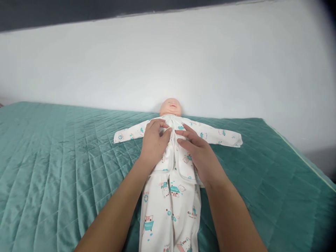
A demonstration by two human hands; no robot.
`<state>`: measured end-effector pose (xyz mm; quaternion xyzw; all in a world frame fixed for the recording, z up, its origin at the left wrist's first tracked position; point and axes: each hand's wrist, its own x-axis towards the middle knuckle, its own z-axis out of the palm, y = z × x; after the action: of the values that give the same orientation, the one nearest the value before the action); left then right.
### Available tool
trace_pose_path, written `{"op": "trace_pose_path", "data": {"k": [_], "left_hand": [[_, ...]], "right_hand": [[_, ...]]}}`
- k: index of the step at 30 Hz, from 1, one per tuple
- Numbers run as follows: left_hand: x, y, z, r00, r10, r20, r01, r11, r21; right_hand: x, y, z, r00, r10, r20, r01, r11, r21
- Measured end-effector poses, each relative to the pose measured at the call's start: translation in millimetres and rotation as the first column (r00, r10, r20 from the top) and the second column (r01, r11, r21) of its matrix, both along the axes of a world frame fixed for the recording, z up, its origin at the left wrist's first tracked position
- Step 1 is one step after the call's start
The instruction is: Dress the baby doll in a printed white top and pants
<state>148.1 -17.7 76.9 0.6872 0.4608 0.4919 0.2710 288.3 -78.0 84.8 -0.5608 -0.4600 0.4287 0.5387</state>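
Observation:
A baby doll (170, 106) lies on its back on a green quilted bed (52, 157), head toward the wall, arms spread. It wears a white printed shirt (210, 134) and matching trousers (170, 206). My left hand (154, 141) rests on the doll's chest, its fingers curled and pinching the shirt's front edge near the collar. My right hand (198, 152) lies on the other side of the chest, fingers stretched out flat and pressing on the shirt's front panel. The fingertips of both hands nearly meet at the shirt's opening.
A white wall (168, 63) runs behind the bed, right by the doll's head. The bed's right edge (301, 157) slopes down toward the near right. Green quilt stretches out on both sides of the doll.

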Motion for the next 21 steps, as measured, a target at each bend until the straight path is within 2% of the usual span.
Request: {"op": "trace_pose_path", "data": {"k": [5,10,15,21], "left_hand": [[-2,1,2.2,1.0,-0.013,0.021,0.014,0.998,-0.057],[-4,2,4.3,0.999,-0.031,-0.026,0.03,0.999,-0.039],[-3,-1,8.3,0.995,-0.098,0.03,0.1,0.993,-0.07],[-3,1,6.3,0.99,-0.137,0.025,0.139,0.988,-0.061]], "right_hand": [[2,0,1.7,0.996,0.02,-0.081,-0.018,1.0,0.02],[6,2,0.7,0.985,0.095,-0.147,-0.084,0.993,0.077],[8,5,-5.6,0.991,0.125,-0.037,-0.118,0.981,0.156],[3,5,-9.1,0.994,0.067,0.082,-0.084,0.971,0.222]]}}
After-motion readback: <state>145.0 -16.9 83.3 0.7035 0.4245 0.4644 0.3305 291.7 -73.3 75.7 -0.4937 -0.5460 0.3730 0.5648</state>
